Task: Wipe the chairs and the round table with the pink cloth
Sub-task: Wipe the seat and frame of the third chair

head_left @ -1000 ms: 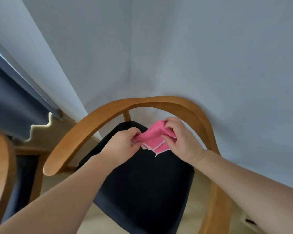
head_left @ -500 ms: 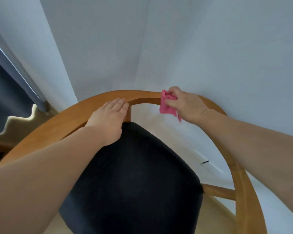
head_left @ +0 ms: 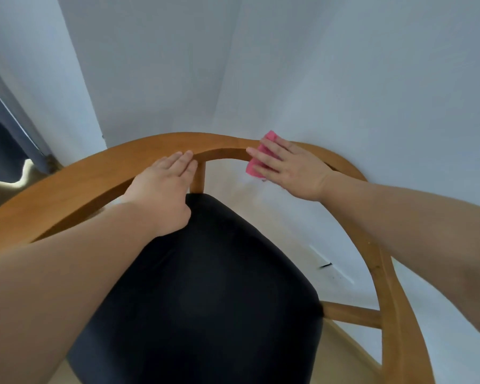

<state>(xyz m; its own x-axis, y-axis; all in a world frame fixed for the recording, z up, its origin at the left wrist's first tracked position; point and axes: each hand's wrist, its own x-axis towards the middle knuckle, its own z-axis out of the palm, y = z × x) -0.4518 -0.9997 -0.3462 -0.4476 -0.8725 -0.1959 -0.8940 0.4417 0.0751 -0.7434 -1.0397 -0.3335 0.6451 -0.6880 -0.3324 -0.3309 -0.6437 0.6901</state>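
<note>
Right hand (head_left: pixel 288 169) presses pink cloth (head_left: pixel 252 167) on chair rail (head_left: pixel 94 176) (fingers (head_left: pixel 262 154) straight); left hand (head_left: pixel 164 187) rests flat on rail

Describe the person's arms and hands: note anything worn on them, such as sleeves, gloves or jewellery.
Both are bare. The left forearm and right forearm show no sleeve up to the picture's edge. The left hand and right hand wear no gloves; no watch or bracelet shows at either wrist, no ring on the visible fingers.
</note>
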